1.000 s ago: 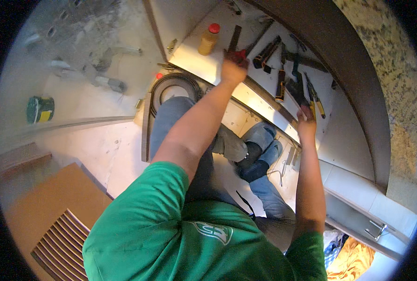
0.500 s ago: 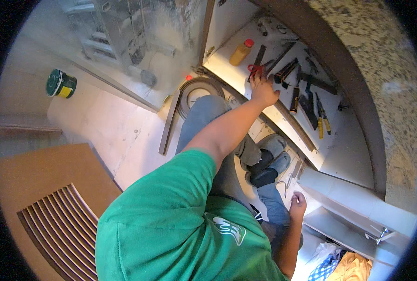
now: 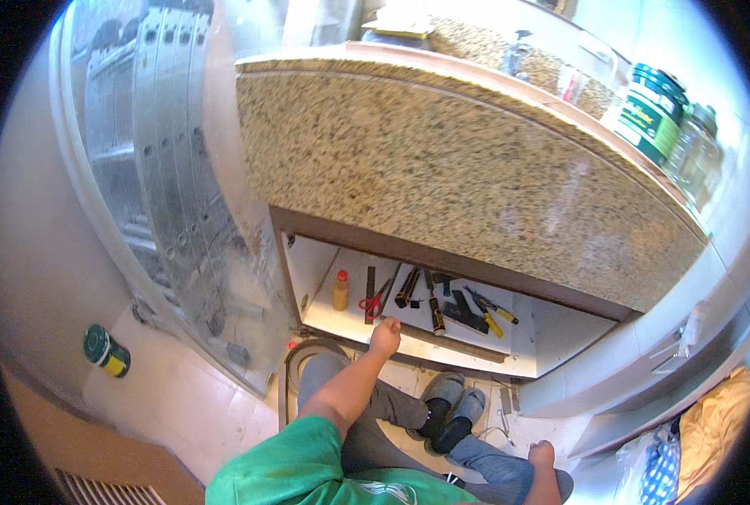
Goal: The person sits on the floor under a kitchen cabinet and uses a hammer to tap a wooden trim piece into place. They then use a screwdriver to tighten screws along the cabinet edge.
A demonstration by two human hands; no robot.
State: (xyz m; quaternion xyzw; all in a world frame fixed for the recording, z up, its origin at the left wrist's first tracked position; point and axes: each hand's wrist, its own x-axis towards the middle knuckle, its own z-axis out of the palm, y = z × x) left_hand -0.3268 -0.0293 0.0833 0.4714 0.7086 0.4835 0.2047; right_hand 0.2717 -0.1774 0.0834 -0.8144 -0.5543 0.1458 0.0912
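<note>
My left hand [image 3: 385, 337] is closed at the front edge of the low cabinet [image 3: 522, 349]; whether anything small is inside the fingers is hidden. Just beyond it, red-handled scissors [image 3: 371, 305] lie on the white cabinet floor, across a dark flat strip [image 3: 370, 282]. A bottle with a red cap [image 3: 340, 292] stands to their left. To the right are a black-and-yellow tool [image 3: 436, 317] and other dark tools, some with yellow handles [image 3: 494, 324]. Curled and low by my right knee, my right hand [image 3: 542, 454] shows nothing in it.
A speckled stone counter front [image 3: 459, 160] overhangs the cabinet. Coiled brown strip [image 3: 295, 362] lies by my left knee. A metal ladder [image 3: 169, 135] leans at left, near a green tub [image 3: 106, 350]. An orange cloth [image 3: 716, 425] is at the lower right.
The view has tilted up, bringing the countertop in. My left hand has drawn back from the scissors to the cabinet's front edge and its fingers have curled. The scissors remain inside.
</note>
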